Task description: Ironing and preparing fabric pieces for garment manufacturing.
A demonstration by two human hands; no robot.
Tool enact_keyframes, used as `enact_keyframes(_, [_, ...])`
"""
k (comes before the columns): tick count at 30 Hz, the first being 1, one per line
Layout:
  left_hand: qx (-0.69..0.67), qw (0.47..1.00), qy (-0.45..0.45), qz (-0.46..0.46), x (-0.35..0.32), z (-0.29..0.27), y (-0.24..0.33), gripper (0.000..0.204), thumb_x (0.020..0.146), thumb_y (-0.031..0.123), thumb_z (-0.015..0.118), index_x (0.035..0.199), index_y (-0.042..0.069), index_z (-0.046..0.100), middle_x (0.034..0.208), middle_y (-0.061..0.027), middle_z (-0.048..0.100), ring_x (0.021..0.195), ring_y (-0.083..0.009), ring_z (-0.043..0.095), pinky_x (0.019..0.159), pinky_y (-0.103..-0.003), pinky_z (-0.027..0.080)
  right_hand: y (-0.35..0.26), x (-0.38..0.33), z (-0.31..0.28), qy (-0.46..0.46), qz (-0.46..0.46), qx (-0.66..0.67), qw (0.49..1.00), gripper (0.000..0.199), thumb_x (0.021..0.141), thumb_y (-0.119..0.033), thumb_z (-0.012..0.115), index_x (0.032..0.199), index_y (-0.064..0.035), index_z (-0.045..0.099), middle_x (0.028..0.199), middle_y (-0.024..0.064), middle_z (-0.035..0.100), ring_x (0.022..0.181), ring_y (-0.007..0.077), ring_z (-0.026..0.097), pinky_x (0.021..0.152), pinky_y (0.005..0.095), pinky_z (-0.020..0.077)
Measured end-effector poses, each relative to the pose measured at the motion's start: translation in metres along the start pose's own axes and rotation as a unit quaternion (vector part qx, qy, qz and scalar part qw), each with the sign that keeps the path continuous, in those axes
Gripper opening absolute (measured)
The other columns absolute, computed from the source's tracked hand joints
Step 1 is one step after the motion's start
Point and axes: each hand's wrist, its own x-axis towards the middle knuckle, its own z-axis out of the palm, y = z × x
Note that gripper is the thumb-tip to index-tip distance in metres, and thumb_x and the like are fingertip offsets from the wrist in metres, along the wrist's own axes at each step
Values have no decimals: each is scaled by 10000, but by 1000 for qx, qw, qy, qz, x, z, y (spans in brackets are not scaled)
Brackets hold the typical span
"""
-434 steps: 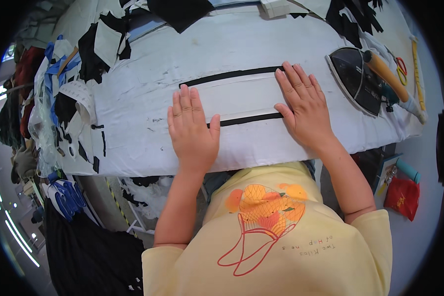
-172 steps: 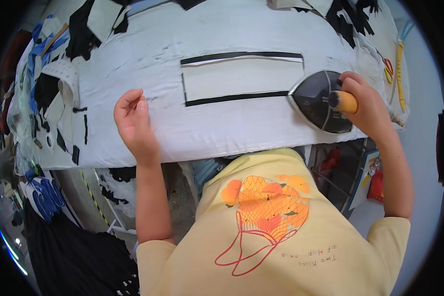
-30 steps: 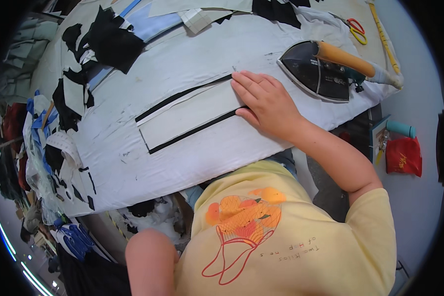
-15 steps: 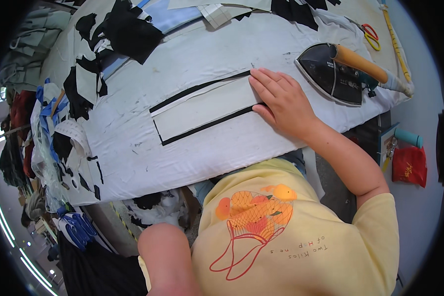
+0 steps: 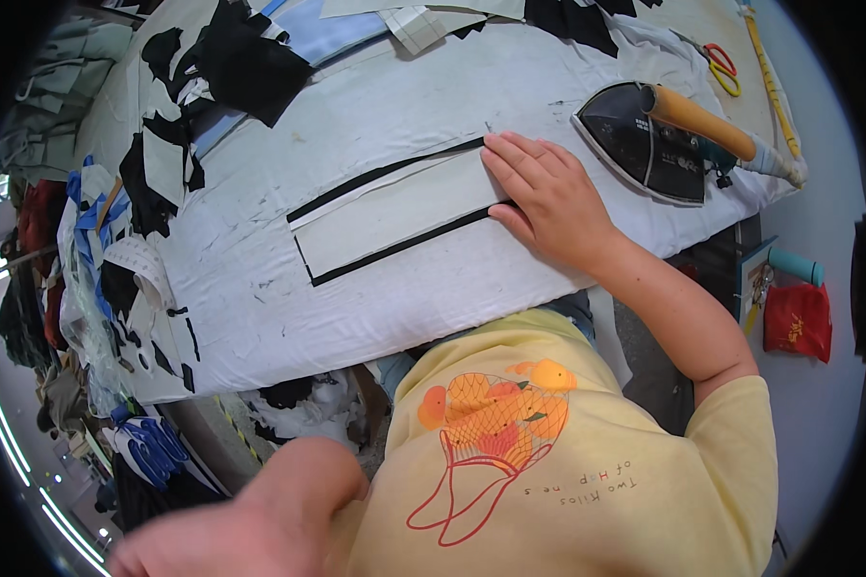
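Note:
A long off-white fabric strip with black edges lies flat on the white padded table. My right hand rests palm down on its right end, fingers stretched out and thumb on the near black edge; that end is hidden beneath it. My left hand is at the bottom left, off the table, smeared by motion and partly cut off by the dark rim, so its fingers cannot be made out. To the right of my right hand an iron with a tan handle lies on the cloth, pointing left.
Black fabric scraps and white and blue pieces lie along the far and left sides of the table. Scissors with red and yellow handles lie beyond the iron. A yellow tape measure runs along the right edge. A red pouch hangs at the right.
My left arm has swung, bringing the blurred left hand into view at the bottom left. My right hand stays flat on the strip.

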Motion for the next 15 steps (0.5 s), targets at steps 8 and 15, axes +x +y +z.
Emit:
enact_keyframes(8, [185, 851, -302, -387, -120, -44, -92, 244, 1003, 125, 491, 1180, 6, 611, 1225, -122, 617, 1110, -229, 581, 976, -348, 455, -1, 3, -2, -18, 5, 15, 1000, 521, 924, -317, 613, 1361, -50, 516, 1481, 85, 464, 1372, 251, 425, 1128, 414, 311])
enact_keyframes(15, [271, 752, -511, -316, -163, -32, -86, 276, 947, 92, 585, 1219, 67, 619, 1264, -93, 618, 1158, -264, 583, 983, -348, 453, -2, 4, -5, 2, 3, 20, 1000, 457, 919, -313, 614, 1286, -48, 546, 1417, 98, 510, 1332, 242, 456, 1107, 409, 326])
